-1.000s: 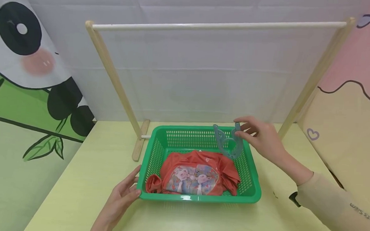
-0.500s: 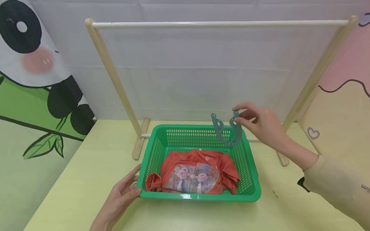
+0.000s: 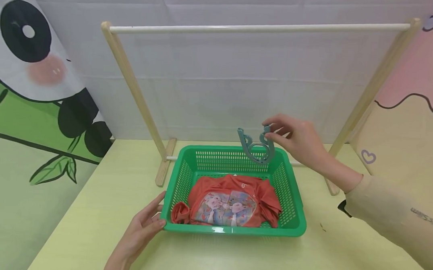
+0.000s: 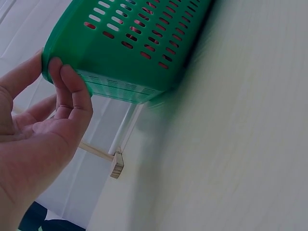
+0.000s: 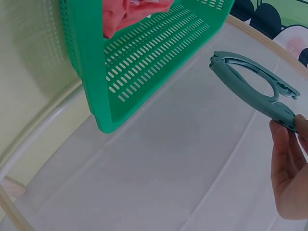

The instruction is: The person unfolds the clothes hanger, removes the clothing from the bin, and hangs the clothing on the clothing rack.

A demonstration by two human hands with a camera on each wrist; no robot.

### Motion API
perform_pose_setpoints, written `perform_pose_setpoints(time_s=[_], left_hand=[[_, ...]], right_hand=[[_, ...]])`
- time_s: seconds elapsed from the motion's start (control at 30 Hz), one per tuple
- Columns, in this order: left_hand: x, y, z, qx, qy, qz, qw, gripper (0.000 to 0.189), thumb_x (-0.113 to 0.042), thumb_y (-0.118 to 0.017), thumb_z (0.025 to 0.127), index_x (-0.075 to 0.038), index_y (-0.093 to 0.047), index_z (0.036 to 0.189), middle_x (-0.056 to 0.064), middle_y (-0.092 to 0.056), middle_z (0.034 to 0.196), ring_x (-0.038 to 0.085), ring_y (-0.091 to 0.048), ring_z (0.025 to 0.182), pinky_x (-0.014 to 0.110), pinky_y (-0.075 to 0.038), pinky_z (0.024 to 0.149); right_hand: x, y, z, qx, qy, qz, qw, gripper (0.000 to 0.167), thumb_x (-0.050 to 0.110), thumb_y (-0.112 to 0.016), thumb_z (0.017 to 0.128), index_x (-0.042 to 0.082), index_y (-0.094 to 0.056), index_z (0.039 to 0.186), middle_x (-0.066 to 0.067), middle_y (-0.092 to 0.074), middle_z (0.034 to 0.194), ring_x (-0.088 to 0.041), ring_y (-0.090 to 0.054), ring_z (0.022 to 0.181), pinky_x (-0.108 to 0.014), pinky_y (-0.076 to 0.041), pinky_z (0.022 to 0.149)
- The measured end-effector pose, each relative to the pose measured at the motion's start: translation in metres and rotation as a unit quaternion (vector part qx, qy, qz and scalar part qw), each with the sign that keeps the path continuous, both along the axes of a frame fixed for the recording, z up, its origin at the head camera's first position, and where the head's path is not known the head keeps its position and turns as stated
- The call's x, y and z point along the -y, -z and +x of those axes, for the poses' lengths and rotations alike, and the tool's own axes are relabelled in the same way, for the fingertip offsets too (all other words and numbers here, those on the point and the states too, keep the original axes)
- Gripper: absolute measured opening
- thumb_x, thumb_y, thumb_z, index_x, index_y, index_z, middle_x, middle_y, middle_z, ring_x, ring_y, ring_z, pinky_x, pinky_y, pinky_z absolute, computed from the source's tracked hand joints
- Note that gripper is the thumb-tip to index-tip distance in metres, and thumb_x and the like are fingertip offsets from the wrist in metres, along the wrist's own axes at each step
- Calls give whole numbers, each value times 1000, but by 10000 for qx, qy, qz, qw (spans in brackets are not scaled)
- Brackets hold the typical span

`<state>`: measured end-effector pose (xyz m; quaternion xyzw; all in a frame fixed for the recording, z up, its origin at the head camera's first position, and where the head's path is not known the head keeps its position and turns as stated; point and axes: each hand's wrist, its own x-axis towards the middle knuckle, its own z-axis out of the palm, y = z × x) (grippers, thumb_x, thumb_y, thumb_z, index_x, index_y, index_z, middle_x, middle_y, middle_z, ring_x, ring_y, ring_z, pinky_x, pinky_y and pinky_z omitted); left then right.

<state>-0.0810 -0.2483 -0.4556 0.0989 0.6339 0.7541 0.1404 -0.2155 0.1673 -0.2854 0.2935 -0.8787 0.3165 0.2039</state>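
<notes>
My right hand [image 3: 297,137] pinches one end of a blue-green folding clothes hanger [image 3: 271,151] between thumb and fingers. The hanger hangs in a V over the back rim of a green plastic basket [image 3: 234,231]. In the right wrist view, the hinged joint of the hanger [image 5: 250,96] and its two arms show, held apart from the basket. My left hand [image 3: 140,228] grips the basket's front left corner; in the left wrist view its fingers curl around the rim. Inside the basket lies a crumpled red shirt [image 3: 214,184] with a printed picture on its front.
Behind the basket stands a wooden rack with a white crossbar [image 3: 257,29] and slanted posts [image 3: 136,91]. Its left foot [image 3: 165,163] rests on the pale yellow table [image 3: 120,179]. White cloth [image 3: 221,103] hangs at the back, with painted panels on both sides.
My right hand has lifted the hanger from low inside the basket to above its back rim, then shifted it left. My left hand stays on the basket corner.
</notes>
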Motion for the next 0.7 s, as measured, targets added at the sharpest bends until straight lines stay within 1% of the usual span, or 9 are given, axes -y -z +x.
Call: perform_pose_setpoints(time_s=[0.17, 0.33, 0.5, 0.6, 0.7], left_hand=[[1, -1, -1, 20, -11, -115, 9999, 75, 3, -50, 99, -10, -10, 160, -5, -58, 119, 3, -65, 108, 23, -54, 94], [1, -1, 0, 21, 8, -169, 9999, 74, 2, -50, 99, -10, -9, 160, -5, -58, 118, 3, -65, 109, 22, -54, 94], [1, -3, 0, 16, 8, -242, 9997, 75, 1, -51, 99, -10, -9, 160, -5, -58, 118, 3, -65, 109, 22, -54, 94], [2, -3, -1, 74, -26, -403, 9992, 75, 0, -53, 98, -12, -12, 160, -6, -60, 117, 3, -66, 107, 22, -54, 93], [6, -6, -4, 42, 33, -695, 9976, 74, -1, -55, 97, -11, -14, 159, -6, -62, 116, 4, -67, 102, 24, -55, 92]], right_hand=[[3, -4, -3, 0, -111, -196, 9997, 26, 14, -74, 89, 15, -69, 114, -5, -77, 93, -18, -75, 78, -23, -54, 69], [3, -8, -5, 4, -118, -441, 9990, 27, 14, -74, 89, 14, -70, 115, -6, -77, 93, -19, -74, 79, -15, -53, 71], [4, -10, -7, -39, -94, -520, 9986, 28, 13, -74, 89, 14, -70, 117, -5, -77, 94, -17, -74, 78, -14, -53, 69], [4, -12, -7, -71, -89, -505, 9987, 28, 14, -74, 89, 14, -70, 117, -4, -77, 94, -15, -73, 76, -14, -53, 69], [5, -13, -6, -100, -80, -536, 9985, 28, 14, -74, 89, 15, -70, 117, -3, -77, 94, -14, -73, 76, -14, -53, 69]])
